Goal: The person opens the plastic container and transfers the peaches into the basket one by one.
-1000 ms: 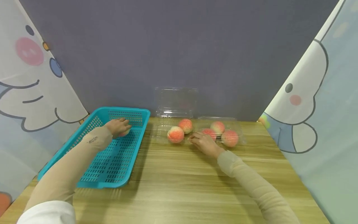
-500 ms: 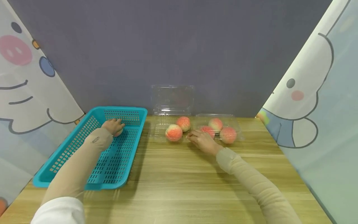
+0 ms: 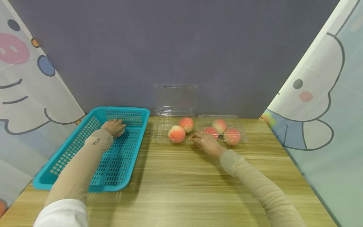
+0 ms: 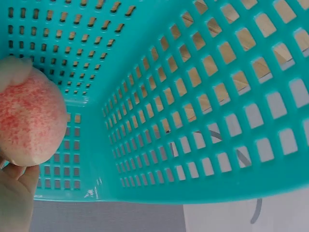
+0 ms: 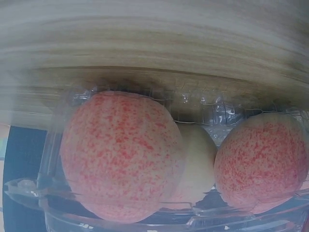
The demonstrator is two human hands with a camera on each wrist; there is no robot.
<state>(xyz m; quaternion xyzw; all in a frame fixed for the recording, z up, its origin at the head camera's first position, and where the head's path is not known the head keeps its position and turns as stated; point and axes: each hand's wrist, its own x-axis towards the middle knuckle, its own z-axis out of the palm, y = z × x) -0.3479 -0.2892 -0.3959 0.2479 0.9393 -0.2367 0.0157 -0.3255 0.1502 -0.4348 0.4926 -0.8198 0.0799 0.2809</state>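
My left hand (image 3: 112,126) is inside the blue plastic basket (image 3: 133,164), at its far part. It grips a pink and cream peach (image 4: 31,118), with fingers and thumb round it in the left wrist view; in the head view the hand covers most of it. My right hand (image 3: 206,143) lies between two clear plastic boxes, fingertips at the right edge of the open box (image 3: 161,130). Whether they pinch that edge is hidden. Two peaches, a front one (image 3: 176,134) and a rear one (image 3: 186,125), sit in this box, its lid (image 3: 175,97) upright.
To the right, a second clear box (image 3: 241,126) with its lid down contains three peaches (image 5: 120,154), seen close up in the right wrist view. A grey wall (image 3: 181,50) stands behind the wooden table (image 3: 184,189), with cartoon-printed panels (image 3: 317,94) on both sides.
My left hand shifts slightly left within the basket, still with the peach. The head view shifts a little too. My right hand and the boxes stay in place.
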